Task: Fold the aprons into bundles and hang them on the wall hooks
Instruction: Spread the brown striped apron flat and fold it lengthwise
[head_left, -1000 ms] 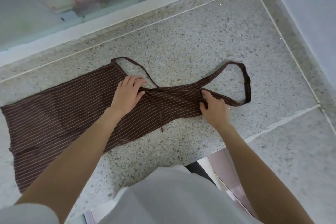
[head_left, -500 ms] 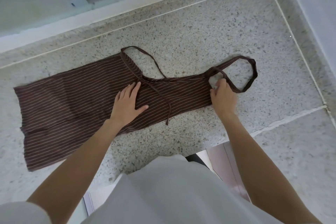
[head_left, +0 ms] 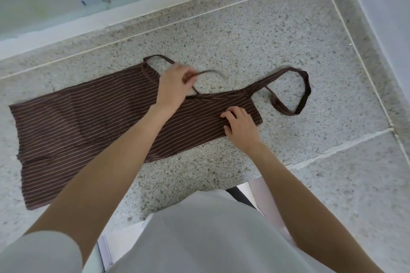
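Observation:
A brown apron (head_left: 88, 117) with thin pale stripes lies folded lengthwise on a speckled stone counter (head_left: 244, 29), its long side running left to right. My left hand (head_left: 175, 86) is at the apron's far edge and pinches the thin waist tie (head_left: 210, 72), which is lifted and blurred by motion. My right hand (head_left: 240, 123) rests on the near right corner of the bib with its fingers bent onto the cloth. The neck loop (head_left: 305, 93) lies flat on the counter to the right of the bib.
A frosted window with a white sill (head_left: 155, 4) runs along the counter's far side. A pale wall (head_left: 388, 6) closes the right side. The counter's front edge (head_left: 233, 184) is near my white shirt. No hooks are in view.
My left hand left the middle of the apron, moved to the far edge and lifted the waist tie. My right hand let go of the neck loop and shifted left onto the bib.

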The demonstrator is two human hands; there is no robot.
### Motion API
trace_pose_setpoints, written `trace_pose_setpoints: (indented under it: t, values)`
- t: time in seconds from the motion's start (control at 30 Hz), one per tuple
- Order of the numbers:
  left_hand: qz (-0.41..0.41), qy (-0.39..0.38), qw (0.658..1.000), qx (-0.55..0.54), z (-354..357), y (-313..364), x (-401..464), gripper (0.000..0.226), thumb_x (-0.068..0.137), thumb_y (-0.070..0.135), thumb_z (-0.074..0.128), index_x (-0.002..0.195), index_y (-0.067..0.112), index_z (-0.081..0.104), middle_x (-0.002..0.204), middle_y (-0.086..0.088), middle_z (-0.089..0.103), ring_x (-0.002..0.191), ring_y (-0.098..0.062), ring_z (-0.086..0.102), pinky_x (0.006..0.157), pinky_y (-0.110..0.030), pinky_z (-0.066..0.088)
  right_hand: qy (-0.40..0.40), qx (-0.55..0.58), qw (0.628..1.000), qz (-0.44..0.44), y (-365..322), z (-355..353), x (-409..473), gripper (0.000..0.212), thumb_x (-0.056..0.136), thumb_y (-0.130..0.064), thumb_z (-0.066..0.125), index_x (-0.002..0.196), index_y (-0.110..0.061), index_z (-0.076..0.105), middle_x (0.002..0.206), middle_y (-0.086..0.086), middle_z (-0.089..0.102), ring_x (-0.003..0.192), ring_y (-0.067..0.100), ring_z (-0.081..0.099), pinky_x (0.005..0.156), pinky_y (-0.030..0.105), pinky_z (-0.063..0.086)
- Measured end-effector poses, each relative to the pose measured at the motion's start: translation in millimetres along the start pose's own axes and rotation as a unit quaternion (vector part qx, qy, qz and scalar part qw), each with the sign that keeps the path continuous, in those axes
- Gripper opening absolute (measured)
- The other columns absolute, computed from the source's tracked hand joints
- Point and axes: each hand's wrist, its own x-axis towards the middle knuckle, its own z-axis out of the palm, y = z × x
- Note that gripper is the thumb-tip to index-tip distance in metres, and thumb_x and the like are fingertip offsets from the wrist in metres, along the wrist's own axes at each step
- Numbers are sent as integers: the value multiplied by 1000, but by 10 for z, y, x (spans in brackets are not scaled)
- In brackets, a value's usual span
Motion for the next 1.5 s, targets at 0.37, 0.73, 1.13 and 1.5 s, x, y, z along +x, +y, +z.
trace_pose_setpoints:
  t: [0.37, 0.73, 1.13, 1.5]
  values:
    - [-20, -4, 998, 63, -183, -504, -1099, 21, 90, 22, 58, 110, 16, 60, 112, -1, 59, 106, -20, 52, 94, -28, 40, 21, 12, 986, -164, -499, 143, 2, 24, 79, -8, 64, 102, -13, 65, 105, 7, 62, 99, 28, 57, 81, 38, 46]
    - [-69, -19, 977, 203, -776, -1662, -2771, 21, 88, 22, 59, 108, 17, 65, 103, -1, 63, 92, -21, 55, 75, -40, 52, -114, -117, 938, -305, -1295, 606, -41, 44, 76, -31, 70, 117, -20, 59, 109, 6, 58, 95, 28, 54, 72, 40, 49]
    - [-197, -106, 948, 228, -1174, -2234, -2887, 52, 96, 46, 39, 145, 38, 25, 155, 10, 16, 144, -19, 8, 111, -57, 11, -64, -122, 974, -180, -1130, 483, -153, 37, 86, -39, 39, 95, -17, 67, 99, 5, 59, 97, 30, 52, 79, 45, 46]
    - [-359, 110, 917, 132, -1433, -2425, -3320, 50, 87, 27, 63, 133, 20, 47, 145, -9, 36, 133, -31, 30, 108, -45, 27, -163, -143, 958, -185, -2051, 1103, -47, 49, 98, -41, 30, 145, -26, 28, 156, 3, 16, 144, 27, 9, 114, 53, 8]
